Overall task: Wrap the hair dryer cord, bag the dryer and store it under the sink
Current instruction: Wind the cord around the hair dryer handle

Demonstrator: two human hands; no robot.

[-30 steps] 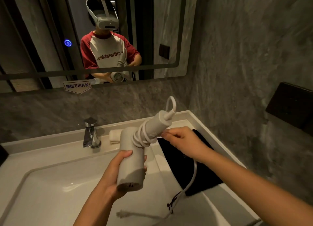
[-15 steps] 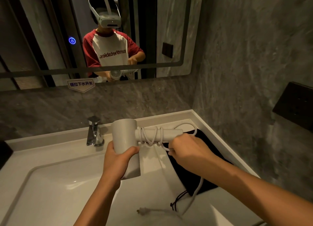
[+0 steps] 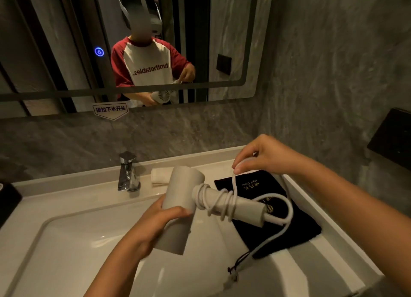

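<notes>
Head view. Left hand [image 3: 153,225]: wrapped around the barrel of the pale grey plastic hair dryer [image 3: 180,210], over the white basin [image 3: 66,252]. Right hand [image 3: 264,156]: pinching the white cord [image 3: 233,183], above the coiled handle. Beneath: flat black drawstring bag [image 3: 289,234].

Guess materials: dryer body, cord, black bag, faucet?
Hair dryer: likely matte plastic; smooth, pale, even surface with no glare.
Cord: probably rubbery or PVC jacket; bends into loose coils on the handle without kinking.
Black bag: soft fabric, maybe velvet-like; absorbs light, has gold lettering and a drawstring.
Faucet: polished metal, probably chrome-plated; mirror-like reflections.
</notes>
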